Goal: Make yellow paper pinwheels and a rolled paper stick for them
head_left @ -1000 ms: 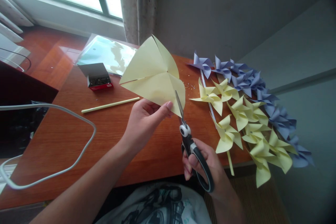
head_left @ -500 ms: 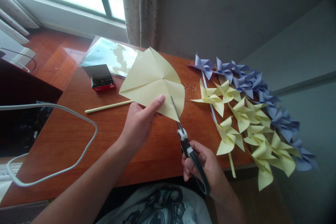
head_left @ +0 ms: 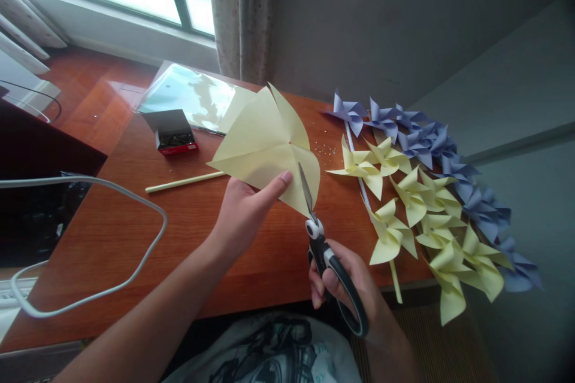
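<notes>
My left hand pinches the near edge of a creased yellow paper sheet, thumb on top and the other fingers hidden beneath. The sheet is held up over the table, with a slit running in from its far corner and a small mark at its middle. In my right hand are black-and-white scissors, my fingers through the handles. Their blades straddle the paper at its near right corner, one blade lying over the top and pointing toward the middle.
Several yellow pinwheels and purple pinwheels lie along the table's right side. A yellow paper stick, a small open box and a glossy plastic packet are on the left. A white cable loops over the table's left part.
The yellow paper has shifted slightly right and toward me, tilting a little. My left hand and the scissors have moved slightly right with it.
</notes>
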